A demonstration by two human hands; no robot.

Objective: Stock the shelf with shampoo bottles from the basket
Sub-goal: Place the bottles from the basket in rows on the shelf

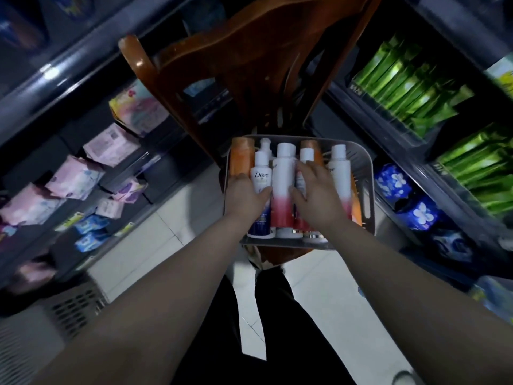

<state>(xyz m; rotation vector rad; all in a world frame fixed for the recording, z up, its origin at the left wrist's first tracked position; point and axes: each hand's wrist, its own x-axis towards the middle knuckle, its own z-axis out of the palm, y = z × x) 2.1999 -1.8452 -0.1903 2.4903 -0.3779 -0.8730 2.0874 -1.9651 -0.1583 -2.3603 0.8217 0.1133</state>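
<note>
A grey plastic basket (366, 173) rests on a brown chair seat and holds several shampoo bottles lying side by side. My left hand (244, 198) wraps around a white Dove bottle with a dark blue base (260, 179) at the basket's left. My right hand (316, 193) lies over a white and red bottle (301, 173) in the middle, with fingers curled around it. Between my hands lies a taller white bottle fading to red (282, 187). Orange bottles (241, 158) lie at the left and back, and another white bottle (340, 173) lies at the right.
The brown wooden chair (238, 65) stands in the narrow aisle ahead. Dark shelves on the left (91, 162) carry pink and blue soft packs. Shelves on the right (433, 87) carry green packs above and blue flowered packs (394, 184) below. Pale floor tiles run between them.
</note>
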